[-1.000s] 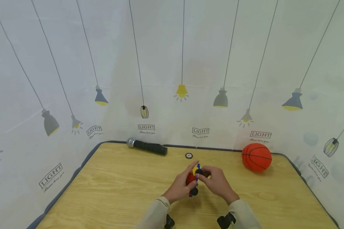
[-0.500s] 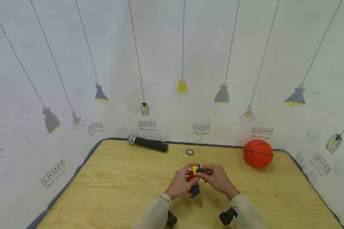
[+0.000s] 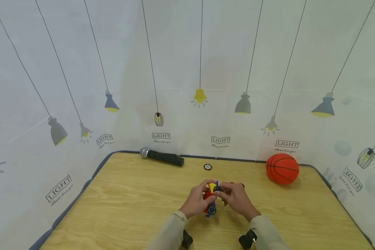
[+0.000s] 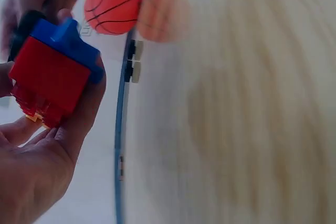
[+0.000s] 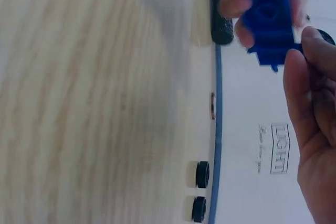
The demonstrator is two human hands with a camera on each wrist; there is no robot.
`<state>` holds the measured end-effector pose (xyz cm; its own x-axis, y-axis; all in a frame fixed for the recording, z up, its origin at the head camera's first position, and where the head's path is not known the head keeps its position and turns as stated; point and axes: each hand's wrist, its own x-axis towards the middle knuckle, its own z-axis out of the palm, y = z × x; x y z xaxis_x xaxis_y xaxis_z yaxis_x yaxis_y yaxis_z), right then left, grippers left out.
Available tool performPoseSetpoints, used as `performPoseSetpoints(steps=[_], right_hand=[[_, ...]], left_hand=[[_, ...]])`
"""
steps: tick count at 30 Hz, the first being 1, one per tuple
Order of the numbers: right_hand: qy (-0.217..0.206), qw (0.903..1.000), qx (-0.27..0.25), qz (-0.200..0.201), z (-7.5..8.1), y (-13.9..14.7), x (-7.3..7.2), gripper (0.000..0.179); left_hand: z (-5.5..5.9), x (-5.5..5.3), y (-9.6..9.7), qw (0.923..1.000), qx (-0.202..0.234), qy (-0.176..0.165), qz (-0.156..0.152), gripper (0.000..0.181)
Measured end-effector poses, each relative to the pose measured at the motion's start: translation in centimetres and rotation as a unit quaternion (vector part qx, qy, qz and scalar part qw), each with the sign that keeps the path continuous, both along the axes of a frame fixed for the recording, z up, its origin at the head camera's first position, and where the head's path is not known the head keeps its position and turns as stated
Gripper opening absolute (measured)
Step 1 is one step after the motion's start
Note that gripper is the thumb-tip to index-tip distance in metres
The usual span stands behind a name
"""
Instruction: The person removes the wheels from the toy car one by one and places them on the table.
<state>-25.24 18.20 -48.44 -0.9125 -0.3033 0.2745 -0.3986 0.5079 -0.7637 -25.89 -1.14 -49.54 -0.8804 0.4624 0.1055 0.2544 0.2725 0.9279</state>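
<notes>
Over the middle of the table, my left hand grips a toy vehicle built of red, yellow and blue blocks. Its red block faces the left wrist camera, above a blue chassis whose underside shows in the right wrist view. Fingers and thumb of my right hand pinch a black wheel at the far end of the chassis. Another wheel with a blue hub sits at the near end. My fingers partly cover the yellow block.
Two loose black wheels stand on the table beyond my right hand, which mostly hides them in the head view. Along the back lie a microphone, a small round disc and a red basketball. Printed white sheeting surrounds the table.
The toy vehicle has turned slightly, so its near wheel's blue hub now shows. My left index finger has curled in from a straighter pose. My right hand stays at the far wheel.
</notes>
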Motion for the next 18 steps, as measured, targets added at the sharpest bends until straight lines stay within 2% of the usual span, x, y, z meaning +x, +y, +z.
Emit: performPoseSetpoints(steps=[4, 7, 11, 14, 18], right_hand=[[0.005, 0.9997, 0.022, 0.012, 0.2, -0.2, 0.0, 0.019], [-0.033, 0.9992, 0.017, 0.014, 0.7, -0.1, 0.0, 0.025], [-0.088, 0.9959, -0.016, -0.011, 1.3, 0.3, 0.0, 0.034], [-0.101, 0.9933, -0.042, -0.037, 1.6, 0.7, -0.1, 0.033], [-0.112, 0.9888, -0.077, -0.062, 1.7, 1.2, -0.1, 0.027]], left_hand=[[0.1, 0.1, -0.5, 0.9999, -0.007, -0.011, 0.009, 0.043], [0.5, 0.1, -0.7, 0.9996, 0.008, -0.018, 0.022, 0.045], [0.9, 0.0, -0.8, 0.9975, 0.045, -0.045, 0.03, 0.046], [0.8, 0.0, -0.7, 0.9959, 0.057, -0.066, 0.022, 0.046], [0.7, 0.0, -0.7, 0.9955, 0.063, -0.071, 0.011, 0.046]])
